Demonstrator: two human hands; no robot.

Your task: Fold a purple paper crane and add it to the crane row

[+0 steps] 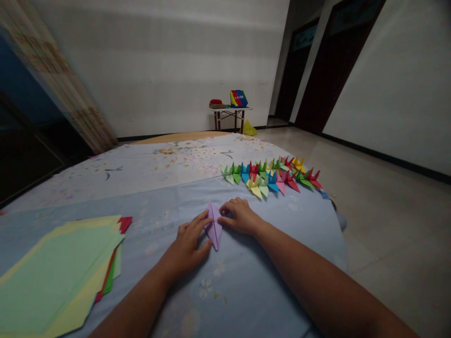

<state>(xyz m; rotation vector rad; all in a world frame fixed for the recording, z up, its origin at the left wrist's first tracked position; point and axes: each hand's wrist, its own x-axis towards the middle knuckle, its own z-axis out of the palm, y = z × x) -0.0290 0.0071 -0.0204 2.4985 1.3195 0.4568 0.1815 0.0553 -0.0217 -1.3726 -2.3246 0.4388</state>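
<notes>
A folded purple paper piece (214, 226) lies on the light blue floral sheet (246, 281) in front of me. My left hand (188, 244) presses on its left side, fingers curled against the fold. My right hand (239, 216) pinches its upper right edge with curled fingers. Both hands touch the paper, which lies flat in a narrow kite shape.
Several folded paper cranes (271, 174) in many colours sit in rows beyond my right hand. A stack of coloured paper sheets (59, 277) lies at the left. A small table (230, 115) with a colourful bag stands by the far wall. Tiled floor (387, 211) runs to the right.
</notes>
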